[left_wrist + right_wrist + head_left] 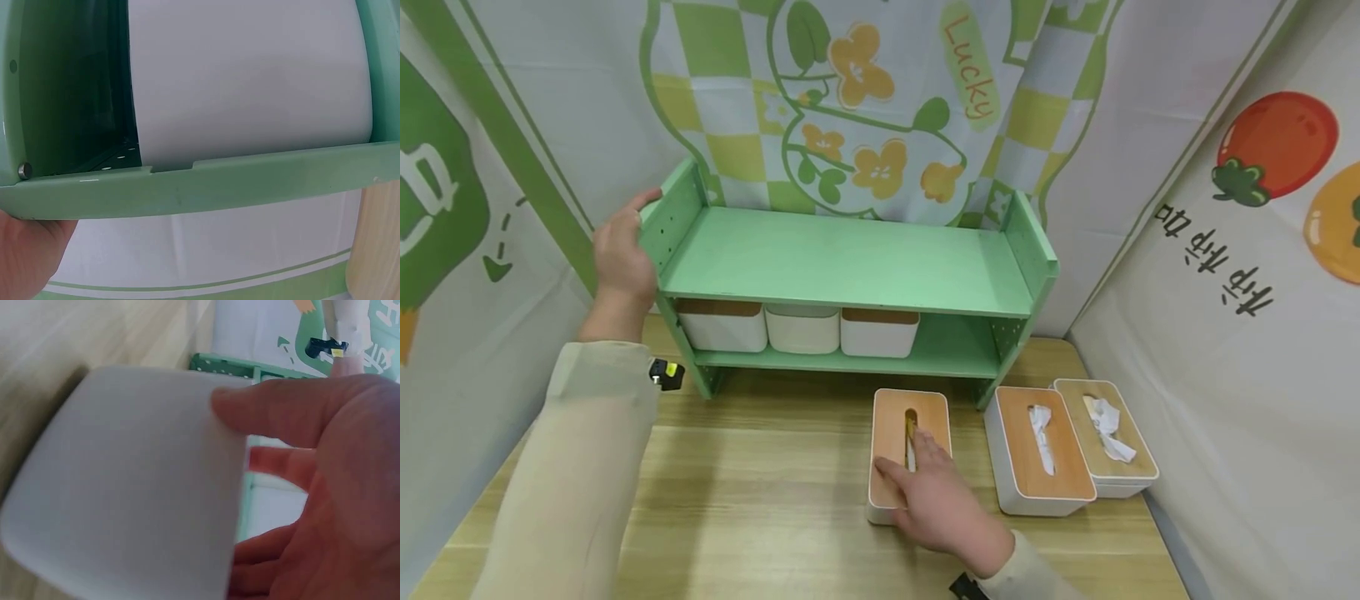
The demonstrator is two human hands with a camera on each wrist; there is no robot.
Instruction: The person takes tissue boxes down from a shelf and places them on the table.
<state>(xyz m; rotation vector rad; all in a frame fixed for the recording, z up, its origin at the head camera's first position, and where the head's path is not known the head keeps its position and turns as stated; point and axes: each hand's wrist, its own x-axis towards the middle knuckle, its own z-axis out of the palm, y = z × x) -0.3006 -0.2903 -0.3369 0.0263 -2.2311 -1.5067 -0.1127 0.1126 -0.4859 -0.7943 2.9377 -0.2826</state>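
Observation:
A green two-tier shelf [850, 258] stands at the back of the table. My left hand [627, 254] holds its left side panel [672, 218], fingers at the top edge; in the left wrist view part of that hand [31, 253] shows below a green edge. Over a white tissue box with a wood-look lid [891, 417] lies my right hand [943, 504], thumb near the left edge, fingers extended across the lid by its slot. In the right wrist view the thumb [275, 406] overlaps the box's white end [125, 487]; whether the fingertips press the lid is unclear.
Two more tissue boxes, one with an orange-brown lid [1018, 442] and one with a paler lid [1131, 425], stand to the right, tissue poking out. Three white boxes [803, 329] fill the lower tier's left part. Printed curtains [1210, 400] enclose the table [737, 500].

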